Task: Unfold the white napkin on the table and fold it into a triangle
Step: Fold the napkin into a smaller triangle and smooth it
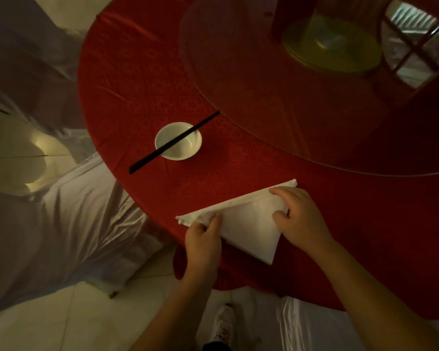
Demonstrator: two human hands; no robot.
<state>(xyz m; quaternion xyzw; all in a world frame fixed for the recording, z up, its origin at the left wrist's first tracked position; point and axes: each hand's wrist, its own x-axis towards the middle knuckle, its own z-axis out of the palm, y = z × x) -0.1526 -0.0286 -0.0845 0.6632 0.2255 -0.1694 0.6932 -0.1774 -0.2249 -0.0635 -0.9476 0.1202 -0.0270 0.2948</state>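
Head view: napkin [249, 224] lies as a triangle at the near edge of the table [142, 79]. Left hand [204, 239] pinches its left corner; right hand [299, 219] presses flat on the right, likely steadying the fold.

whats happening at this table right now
A person is folding a white napkin on the red tablecloth. It already lies as a triangle. The left hand pinches its left corner; the right hand presses flat on its right side. Behind it, black chopsticks rest across a small white bowl.
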